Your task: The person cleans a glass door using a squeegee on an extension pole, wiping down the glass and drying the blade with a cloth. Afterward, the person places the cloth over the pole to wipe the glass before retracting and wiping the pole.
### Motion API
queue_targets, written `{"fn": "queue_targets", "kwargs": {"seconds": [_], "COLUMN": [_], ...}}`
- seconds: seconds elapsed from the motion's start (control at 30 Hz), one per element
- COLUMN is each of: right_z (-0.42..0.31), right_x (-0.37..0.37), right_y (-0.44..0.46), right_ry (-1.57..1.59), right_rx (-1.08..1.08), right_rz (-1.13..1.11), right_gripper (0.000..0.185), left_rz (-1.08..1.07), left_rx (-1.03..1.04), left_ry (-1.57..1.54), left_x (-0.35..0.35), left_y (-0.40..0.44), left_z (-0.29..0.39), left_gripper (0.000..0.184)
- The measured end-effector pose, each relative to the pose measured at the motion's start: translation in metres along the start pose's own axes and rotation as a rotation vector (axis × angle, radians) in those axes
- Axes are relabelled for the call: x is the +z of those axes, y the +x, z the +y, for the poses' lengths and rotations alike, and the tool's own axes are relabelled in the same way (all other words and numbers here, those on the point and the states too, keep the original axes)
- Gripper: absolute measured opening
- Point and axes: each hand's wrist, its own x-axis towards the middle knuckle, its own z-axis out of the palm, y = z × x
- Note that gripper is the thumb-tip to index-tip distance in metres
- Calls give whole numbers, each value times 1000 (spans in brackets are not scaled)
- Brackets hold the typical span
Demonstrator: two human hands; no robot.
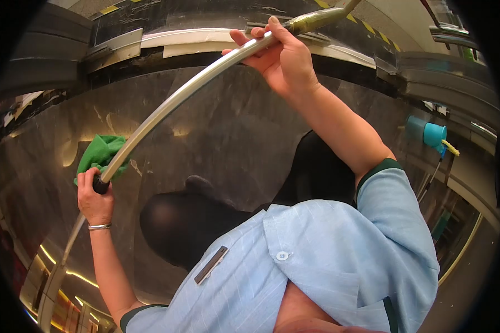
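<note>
A long metal pole [189,89], curved by the lens, runs from the lower left to the top centre. Near its black end cap my left hand [96,197] is closed on the pole and also on a green cloth [101,152], which hangs beyond the pole. Higher up, my right hand [280,58] holds the pole with thumb and fingers around it, just below a yellowish sleeve [315,21] at the top.
Dark stone floor [222,122] lies beneath. Across the top runs a ledge with white strips [189,41] and yellow-black tape. At the right are a blue bucket [434,135] and a thin-handled tool. Grey panels stand at both sides.
</note>
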Motion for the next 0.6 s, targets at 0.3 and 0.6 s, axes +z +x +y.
{"fn": "queue_targets", "kwargs": {"seconds": [0.3,0.6], "right_z": [17,12], "right_x": [24,44], "right_y": [21,23], "right_ry": [44,49], "right_rx": [-14,-159], "right_rz": [34,253], "right_gripper": [25,23], "left_rz": [114,166], "left_rx": [13,103], "left_ry": [76,33], "left_x": [-4,-11], "left_y": [22,52], "left_z": [-42,-46], "left_gripper": [29,15]}}
